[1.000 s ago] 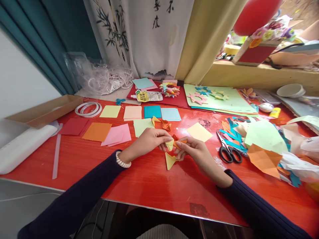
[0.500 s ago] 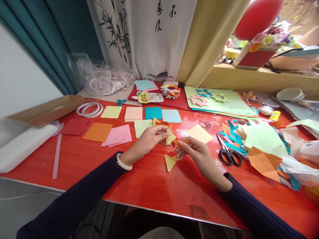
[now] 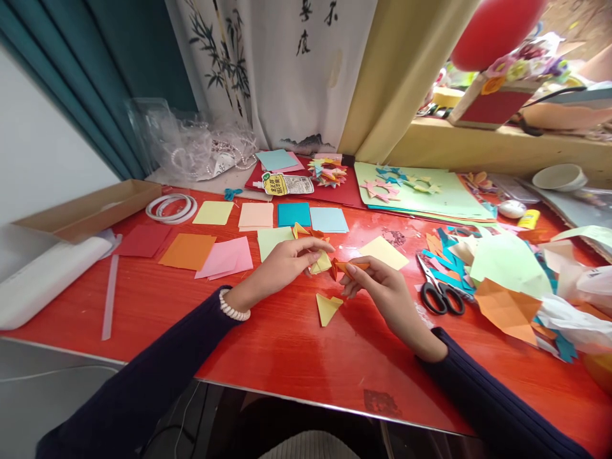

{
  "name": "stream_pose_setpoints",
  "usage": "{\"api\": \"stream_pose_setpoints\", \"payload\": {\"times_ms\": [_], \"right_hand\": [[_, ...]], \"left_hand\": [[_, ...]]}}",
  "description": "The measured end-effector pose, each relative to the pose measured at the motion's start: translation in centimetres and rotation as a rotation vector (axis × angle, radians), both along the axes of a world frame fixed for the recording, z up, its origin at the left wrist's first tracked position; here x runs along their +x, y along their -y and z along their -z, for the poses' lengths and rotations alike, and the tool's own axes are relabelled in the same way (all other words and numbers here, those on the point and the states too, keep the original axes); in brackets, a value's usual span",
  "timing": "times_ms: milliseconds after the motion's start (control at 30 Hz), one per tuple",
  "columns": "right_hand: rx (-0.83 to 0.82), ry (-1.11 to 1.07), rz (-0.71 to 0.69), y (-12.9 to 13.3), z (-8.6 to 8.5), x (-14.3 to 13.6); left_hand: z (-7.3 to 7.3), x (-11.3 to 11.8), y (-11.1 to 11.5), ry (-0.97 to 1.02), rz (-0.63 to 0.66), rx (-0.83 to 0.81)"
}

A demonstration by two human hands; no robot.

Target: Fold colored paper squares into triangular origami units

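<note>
My left hand (image 3: pixel 287 261) pinches a small folded yellow paper piece (image 3: pixel 320 262) between thumb and fingers. Just to the right, my right hand (image 3: pixel 377 280) grips a folded orange paper piece (image 3: pixel 356 265). The two pieces are apart, with a small gap between them. Another folded yellow piece (image 3: pixel 328 310) lies on the red table below the hands. Folded orange pieces (image 3: pixel 300 231) show behind my left hand, partly hidden by it. A flat pale yellow sheet (image 3: pixel 384 254) lies beyond my right hand.
Stacks of coloured squares, such as the orange stack (image 3: pixel 187 251), lie to the left. Scissors (image 3: pixel 442 298) and paper scraps (image 3: pixel 511 266) are on the right. Finished paper rings (image 3: pixel 327 172) and a pouch (image 3: pixel 282 184) sit at the back, beside green sheets (image 3: pixel 459 197).
The yellow piece in my left hand has turned and moved slightly left and down, away from the orange piece. My right hand has shifted a little to the right.
</note>
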State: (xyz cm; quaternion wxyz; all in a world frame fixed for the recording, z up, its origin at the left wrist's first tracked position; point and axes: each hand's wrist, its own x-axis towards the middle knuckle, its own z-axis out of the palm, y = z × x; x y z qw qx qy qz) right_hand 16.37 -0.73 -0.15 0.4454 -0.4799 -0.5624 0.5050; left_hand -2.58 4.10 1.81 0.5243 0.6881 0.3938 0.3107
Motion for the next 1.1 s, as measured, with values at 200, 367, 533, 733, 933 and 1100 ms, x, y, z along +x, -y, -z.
{"api": "stream_pose_setpoints", "payload": {"times_ms": [200,367,533,733,933,1100], "right_hand": [[0.009,0.002,0.027,-0.1,0.0,0.1],[0.024,-0.012,0.038,-0.1,-0.2,0.1],[0.04,-0.027,0.04,-0.1,-0.3,0.1],[0.043,-0.03,0.034,-0.1,-0.3,0.2],[0.051,-0.028,0.033,-0.2,-0.2,0.2],[0.055,-0.005,0.026,-0.2,-0.2,0.1]], "left_hand": [[0.5,0.1,-0.1,0.176,-0.081,-0.026],[1.0,0.2,0.0,0.309,-0.059,-0.146],[0.9,0.3,0.1,0.283,-0.098,-0.205],[1.1,0.4,0.1,0.271,-0.089,-0.156],[1.1,0.5,0.4,0.323,-0.026,-0.154],[1.1,0.8,0.9,0.277,0.048,-0.208]]}}
